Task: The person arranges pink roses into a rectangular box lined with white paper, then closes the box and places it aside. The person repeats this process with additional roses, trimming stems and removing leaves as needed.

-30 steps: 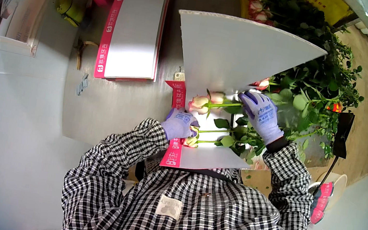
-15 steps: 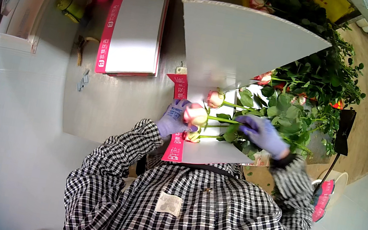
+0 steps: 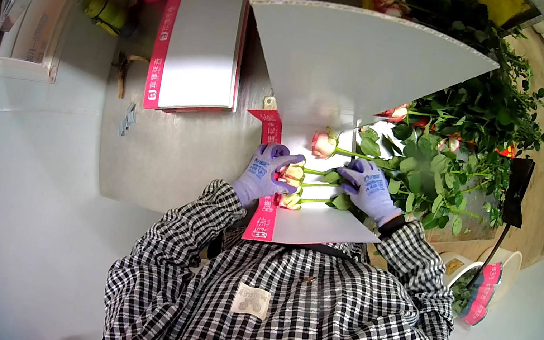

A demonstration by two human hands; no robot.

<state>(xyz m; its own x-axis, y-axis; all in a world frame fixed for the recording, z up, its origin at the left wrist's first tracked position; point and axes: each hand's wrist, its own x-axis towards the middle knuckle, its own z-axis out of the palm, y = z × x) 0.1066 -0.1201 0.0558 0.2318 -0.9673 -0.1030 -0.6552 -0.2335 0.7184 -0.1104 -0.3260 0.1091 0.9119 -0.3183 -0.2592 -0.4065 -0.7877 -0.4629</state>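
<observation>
Rose point(image 3: 295, 172), raised before, now lies lower, left hand point(image 3: 264, 173) curved wide round blooms point(image 3: 292, 201), right hand point(image 3: 366, 189) pinching stem point(image 3: 316, 172).

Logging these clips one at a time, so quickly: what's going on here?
A person is handling roses laid on a pale board. The gloved left hand is at the flower heads, and the gloved right hand is farther along, by the leaves. Another rose lies just beyond, near a raised grey panel. More leafy roses lie to the right.
</observation>
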